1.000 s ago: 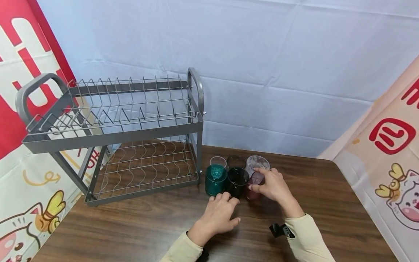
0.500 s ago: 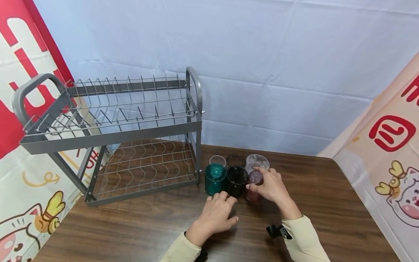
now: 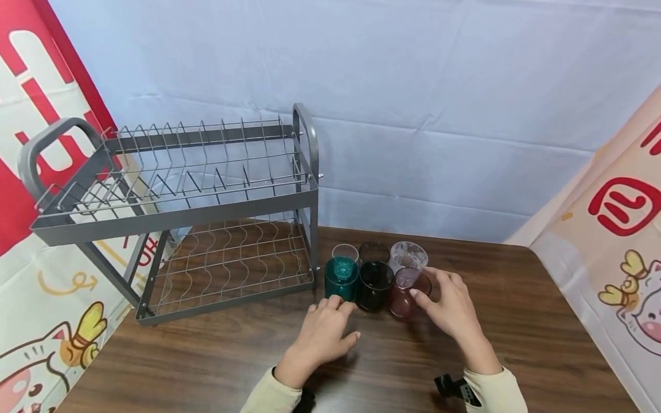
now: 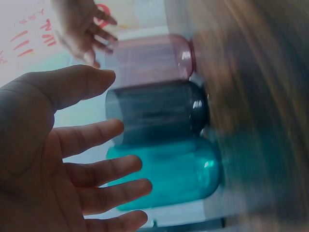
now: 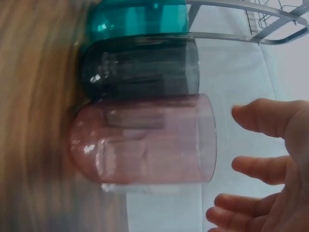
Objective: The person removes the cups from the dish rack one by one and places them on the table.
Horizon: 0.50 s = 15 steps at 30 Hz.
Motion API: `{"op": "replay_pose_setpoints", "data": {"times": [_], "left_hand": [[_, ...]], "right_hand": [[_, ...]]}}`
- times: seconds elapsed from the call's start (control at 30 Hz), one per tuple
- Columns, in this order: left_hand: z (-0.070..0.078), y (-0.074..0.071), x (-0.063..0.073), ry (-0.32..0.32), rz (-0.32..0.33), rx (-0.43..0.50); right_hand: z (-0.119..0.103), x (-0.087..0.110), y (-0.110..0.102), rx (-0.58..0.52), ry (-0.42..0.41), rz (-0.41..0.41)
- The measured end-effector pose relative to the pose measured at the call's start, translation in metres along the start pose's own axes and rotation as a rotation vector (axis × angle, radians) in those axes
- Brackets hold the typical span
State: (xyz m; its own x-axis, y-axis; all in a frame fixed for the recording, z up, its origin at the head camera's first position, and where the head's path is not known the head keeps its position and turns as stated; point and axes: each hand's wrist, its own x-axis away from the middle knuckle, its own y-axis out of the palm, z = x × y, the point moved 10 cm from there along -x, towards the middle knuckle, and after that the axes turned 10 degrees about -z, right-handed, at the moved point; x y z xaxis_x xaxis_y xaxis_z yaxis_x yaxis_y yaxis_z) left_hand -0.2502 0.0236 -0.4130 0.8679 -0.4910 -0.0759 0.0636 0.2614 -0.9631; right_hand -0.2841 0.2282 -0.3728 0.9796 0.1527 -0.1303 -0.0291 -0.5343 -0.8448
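Note:
In the head view a pink glass (image 3: pixel 401 304), a black glass (image 3: pixel 374 291) and a teal glass (image 3: pixel 338 288) stand upright in a close front row. My right hand (image 3: pixel 454 304) is beside the pink glass, fingertips near its rim; the right wrist view shows thumb and fingers (image 5: pixel 260 169) spread apart, with a gap to that rim (image 5: pixel 207 140). My left hand (image 3: pixel 322 338) hovers palm down in front of the teal glass. Seen in the left wrist view, its straight fingers (image 4: pixel 106 171) overlap the teal and black glasses and grip nothing.
Behind the front row stand a small clear glass (image 3: pixel 345 251), a dark glass (image 3: pixel 374 251) and a frosted clear glass (image 3: pixel 409 253). Left of them is a two-tier grey dish rack (image 3: pixel 175 217) on the wooden table (image 3: pixel 392 367). A pale cloth (image 3: pixel 465 143) hangs behind.
My right hand has drawn rightward off the pink glass's rim, its thumb and fingers parting, and more of that rim shows. My left hand has shifted a little to the left.

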Motion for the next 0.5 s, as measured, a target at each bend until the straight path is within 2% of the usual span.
{"op": "replay_pose_setpoints", "data": {"times": [0.13,0.3,0.5], "left_hand": [[-0.009,-0.01,0.008,-0.009,0.017,0.004],[-0.019,-0.02,0.018,-0.016,0.07,-0.006],[-0.036,-0.031,0.034,-0.04,0.14,0.006]], "right_hand": [[-0.001,0.016,-0.01,0.02,-0.041,0.104],[-0.001,0.034,-0.021,0.053,-0.095,0.221],[0.006,0.051,-0.023,0.111,-0.074,0.208]]}}
